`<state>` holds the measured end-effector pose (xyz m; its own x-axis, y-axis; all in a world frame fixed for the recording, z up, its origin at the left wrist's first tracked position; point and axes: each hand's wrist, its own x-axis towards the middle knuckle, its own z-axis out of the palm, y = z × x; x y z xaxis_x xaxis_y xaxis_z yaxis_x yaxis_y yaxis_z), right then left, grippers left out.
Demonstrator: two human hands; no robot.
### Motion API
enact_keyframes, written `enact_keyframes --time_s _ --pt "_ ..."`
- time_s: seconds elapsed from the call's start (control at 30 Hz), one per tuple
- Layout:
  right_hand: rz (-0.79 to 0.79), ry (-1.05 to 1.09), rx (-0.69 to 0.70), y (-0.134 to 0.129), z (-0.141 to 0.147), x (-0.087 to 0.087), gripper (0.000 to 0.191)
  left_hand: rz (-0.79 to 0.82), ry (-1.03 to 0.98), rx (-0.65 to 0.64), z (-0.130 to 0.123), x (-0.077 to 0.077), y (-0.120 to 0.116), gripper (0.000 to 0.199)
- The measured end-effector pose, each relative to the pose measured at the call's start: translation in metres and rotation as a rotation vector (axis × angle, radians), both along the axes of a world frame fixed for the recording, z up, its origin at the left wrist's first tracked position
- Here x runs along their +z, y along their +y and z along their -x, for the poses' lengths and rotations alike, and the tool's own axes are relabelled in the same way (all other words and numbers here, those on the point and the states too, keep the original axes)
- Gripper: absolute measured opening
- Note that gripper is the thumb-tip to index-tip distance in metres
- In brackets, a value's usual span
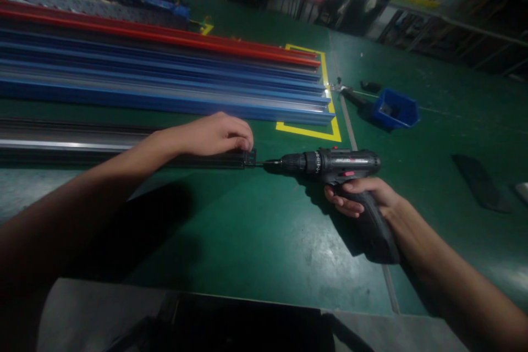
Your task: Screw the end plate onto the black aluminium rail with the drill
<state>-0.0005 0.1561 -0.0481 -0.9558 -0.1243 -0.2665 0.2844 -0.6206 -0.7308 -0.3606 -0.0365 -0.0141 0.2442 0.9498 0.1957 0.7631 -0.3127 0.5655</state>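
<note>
My right hand (361, 195) is wrapped round the handle of a black power drill (346, 161) that points left. Its thin bit reaches the small black end piece (249, 158) at the right end of a dark metal rail (206, 161). Over that same end rests my left hand (218, 135), its fingers curled down and pressed together at the end piece; what lies between the fingertips is hidden. The rail lies flat across the left half of the green table (256, 231).
Several blue rails (165, 85) and a red rail (165, 33) lie behind, ending within yellow tape (336, 124). On the right are a blue bin (396, 109), a tool (350, 93) and a dark flat object (478, 181). Stools and another table stand in the background.
</note>
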Motion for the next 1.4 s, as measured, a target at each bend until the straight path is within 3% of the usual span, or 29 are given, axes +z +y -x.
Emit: enact_keyframes --time_s 1.4 --pt "-0.039 -0.060 -0.016 -0.0036 0.0010 0.0069 0.019 0.009 0.002 -0.012 0.0005 0.0005 0.0007 0.024"
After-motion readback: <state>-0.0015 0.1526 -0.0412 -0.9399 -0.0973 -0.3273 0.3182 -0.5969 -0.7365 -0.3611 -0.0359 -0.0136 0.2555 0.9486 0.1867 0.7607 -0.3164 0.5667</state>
